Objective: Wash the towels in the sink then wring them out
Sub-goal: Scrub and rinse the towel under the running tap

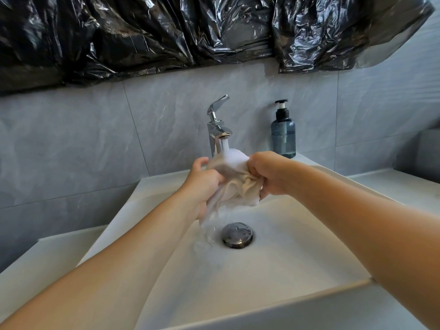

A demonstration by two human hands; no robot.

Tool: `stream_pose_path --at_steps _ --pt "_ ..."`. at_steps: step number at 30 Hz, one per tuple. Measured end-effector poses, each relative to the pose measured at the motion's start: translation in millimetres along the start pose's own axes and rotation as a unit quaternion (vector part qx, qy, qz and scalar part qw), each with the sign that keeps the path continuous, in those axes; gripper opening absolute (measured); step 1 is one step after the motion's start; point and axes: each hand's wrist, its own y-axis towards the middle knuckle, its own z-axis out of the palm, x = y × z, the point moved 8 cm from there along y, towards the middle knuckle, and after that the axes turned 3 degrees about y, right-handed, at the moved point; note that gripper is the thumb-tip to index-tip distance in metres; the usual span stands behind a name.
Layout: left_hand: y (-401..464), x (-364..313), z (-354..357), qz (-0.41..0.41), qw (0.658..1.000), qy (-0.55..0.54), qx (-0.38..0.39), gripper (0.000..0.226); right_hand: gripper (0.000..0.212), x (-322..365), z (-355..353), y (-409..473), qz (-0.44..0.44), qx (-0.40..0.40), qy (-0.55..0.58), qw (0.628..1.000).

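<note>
Two hands (202, 184) (269, 173) grip one towel (234, 184) under one faucet (217, 129)

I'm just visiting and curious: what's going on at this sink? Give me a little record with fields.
activity: rinsing a towel under running water
towel: cream towel, bunched, held under the faucet
left hand: left hand grips the towel's left side
right hand: right hand grips its right side
water: running, spilling off the towel near the drain stopper
basin: white sink
nearby: blue pump bottle behind the sink
wall: black plastic sheeting above grey tiles
</note>
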Motion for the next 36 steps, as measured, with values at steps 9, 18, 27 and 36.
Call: stream_pose_path --at_steps 9,18,27,36 --pt "-2.3 -18.4 -13.6 0.042 0.999 -0.002 0.009 0.027 0.099 -4.3 34.1 -16.2 -0.093 0.123 -0.132 0.979" --pt "-3.4 -7.8 8.2 0.123 0.941 0.257 0.183 0.108 0.086 7.8 15.6 -20.1 -0.143 0.061 -0.215 0.964" --pt "-3.5 -38.4 -13.9 0.24 0.944 0.228 -0.012 0.034 0.043 24.6 14.6 -22.1 -0.194 0.091 -0.115 0.97" --pt "0.2 -31.8 -19.7 0.186 0.97 0.156 -0.005 0.042 0.094 11.0 27.2 -11.3 -0.165 0.114 -0.118 0.972"
